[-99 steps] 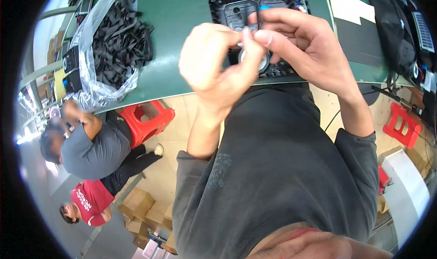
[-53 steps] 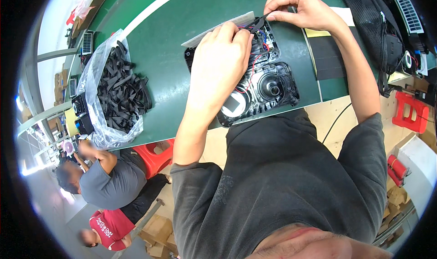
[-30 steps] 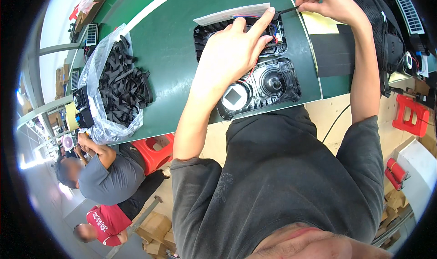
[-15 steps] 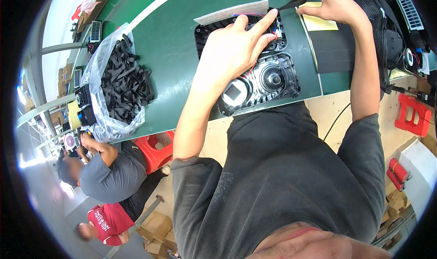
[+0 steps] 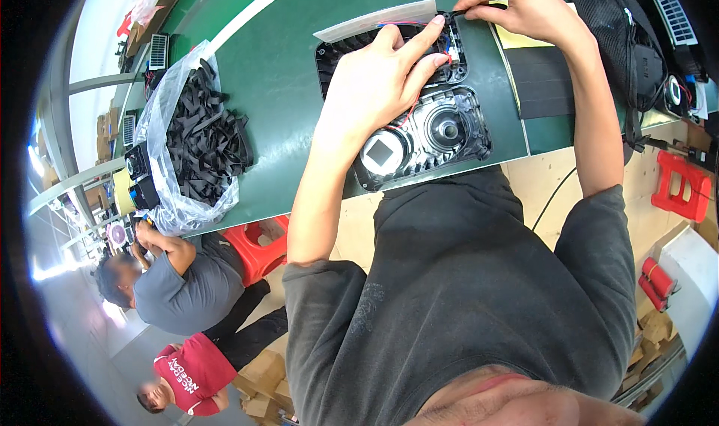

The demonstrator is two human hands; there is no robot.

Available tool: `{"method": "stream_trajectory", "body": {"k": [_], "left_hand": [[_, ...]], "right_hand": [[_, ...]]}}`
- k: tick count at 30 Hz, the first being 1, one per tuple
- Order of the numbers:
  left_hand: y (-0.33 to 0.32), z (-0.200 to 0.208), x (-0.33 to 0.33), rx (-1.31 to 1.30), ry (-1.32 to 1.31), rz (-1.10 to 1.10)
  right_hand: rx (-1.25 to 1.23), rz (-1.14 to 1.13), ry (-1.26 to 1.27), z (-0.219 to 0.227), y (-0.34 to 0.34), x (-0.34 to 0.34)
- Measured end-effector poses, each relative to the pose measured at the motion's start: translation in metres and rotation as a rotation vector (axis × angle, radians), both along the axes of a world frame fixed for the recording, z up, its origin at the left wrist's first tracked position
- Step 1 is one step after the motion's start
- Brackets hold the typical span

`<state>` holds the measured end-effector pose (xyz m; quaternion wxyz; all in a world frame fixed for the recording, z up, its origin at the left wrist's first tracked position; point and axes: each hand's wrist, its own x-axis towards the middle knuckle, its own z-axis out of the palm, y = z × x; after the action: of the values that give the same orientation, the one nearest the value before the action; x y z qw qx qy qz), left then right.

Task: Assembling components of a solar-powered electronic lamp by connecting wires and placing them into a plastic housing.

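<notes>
A black plastic housing half (image 5: 325, 70) lies on the green table with thin red and blue wires inside. My left hand (image 5: 378, 81) rests over it with fingers spread, the index fingertip at its right far corner. By that corner, my right hand (image 5: 517, 10) pinches a short black strap (image 5: 494, 5), mostly hidden by the fingers. A pale flat panel (image 5: 374, 21) stands along the housing's far edge. Nearer me lies the second housing half (image 5: 473, 130), with a round speaker-like part (image 5: 380, 155) and a round dark recess; a red wire runs between the halves.
On the left, a clear plastic bag (image 5: 157, 134) is full of black straps (image 5: 206, 137). Dark sheets (image 5: 547, 85) and yellow paper lie at right, beside a black mesh bag (image 5: 610, 44). Two people are at left by a red stool (image 5: 258, 250).
My right hand has moved left and slightly down, bringing the strap to the housing's corner. My left hand and the housing have shifted slightly left. At left, the person in red has moved.
</notes>
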<state>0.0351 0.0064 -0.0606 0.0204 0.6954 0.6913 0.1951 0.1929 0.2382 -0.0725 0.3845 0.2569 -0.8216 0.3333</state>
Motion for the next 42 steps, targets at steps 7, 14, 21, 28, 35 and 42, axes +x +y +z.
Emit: {"method": "stream_trajectory", "body": {"k": [7,14,21,28,35,42], "left_hand": [[0.001,-0.001,0.002,0.030,0.067,0.022],[0.000,0.001,0.001,0.003,0.050,0.022],[-0.017,0.013,0.002,-0.003,-0.039,0.010],[-0.107,-0.010,-0.060,0.101,-0.068,-0.274],[-0.130,-0.024,-0.015,0.099,0.139,-0.014],[-0.151,-0.035,-0.035,0.098,0.121,-0.188]], "right_hand": [[-0.213,-0.407,-0.792,0.031,-0.019,0.012],[-0.087,-0.410,-0.736,0.028,-0.016,0.010],[-0.031,0.114,0.016,-0.010,0.009,-0.012],[-0.156,-0.408,-0.662,0.042,-0.020,0.017],[-0.254,-0.502,-0.519,0.034,-0.016,0.012],[-0.098,-0.610,-0.581,0.077,0.011,-0.007]]}}
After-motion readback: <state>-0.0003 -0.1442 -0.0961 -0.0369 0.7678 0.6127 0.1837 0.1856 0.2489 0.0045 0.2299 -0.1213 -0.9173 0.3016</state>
